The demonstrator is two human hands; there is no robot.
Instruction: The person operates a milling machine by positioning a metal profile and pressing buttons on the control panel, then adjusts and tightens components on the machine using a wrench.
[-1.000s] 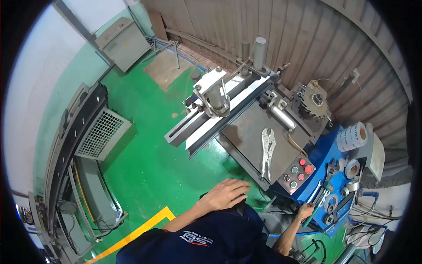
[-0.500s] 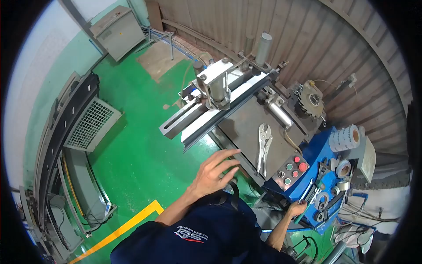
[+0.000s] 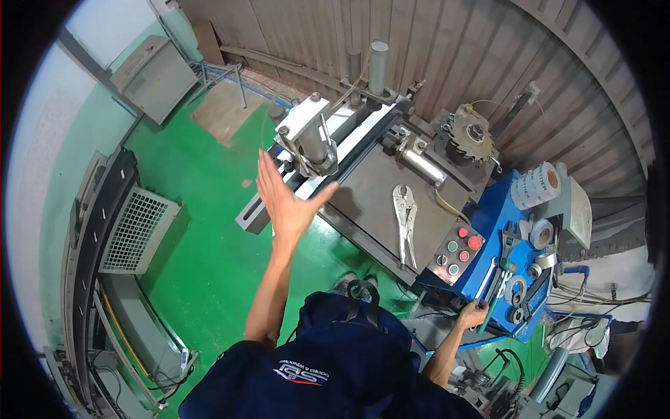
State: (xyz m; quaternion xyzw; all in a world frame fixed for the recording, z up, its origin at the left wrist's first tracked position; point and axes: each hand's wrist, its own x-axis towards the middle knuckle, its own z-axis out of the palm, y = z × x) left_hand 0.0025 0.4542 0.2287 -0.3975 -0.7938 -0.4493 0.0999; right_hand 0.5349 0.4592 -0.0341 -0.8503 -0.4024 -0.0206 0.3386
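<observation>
My left hand (image 3: pixel 286 202) is raised with its fingers spread, in front of the near end of a dark profile and the long grey bar (image 3: pixel 252 216) of a clamping machine. Nothing shows in it. Above its fingertips stands a metal clamp (image 3: pixel 310 140). My right hand (image 3: pixel 473 314) is closed at the edge of the blue tray (image 3: pixel 499 322), on the handle end of a wrench (image 3: pixel 486 276), beside a green-handled tool (image 3: pixel 493 307). Locking pliers (image 3: pixel 405 223) lie on the grey machine table (image 3: pixel 370 209), between my two hands.
A control panel (image 3: pixel 452 255) with red and green buttons sits at the table's corner. Behind it are a toothed saw blade (image 3: pixel 472 136) and a printed roll (image 3: pixel 536 186). Black profiles (image 3: pixel 105 202) and a perforated panel (image 3: pixel 139 230) stand at the left.
My left hand has moved up and forward from near my body to the clamping machine, its fingers spreading. My right hand stays at the tray's edge. The view has shifted a little.
</observation>
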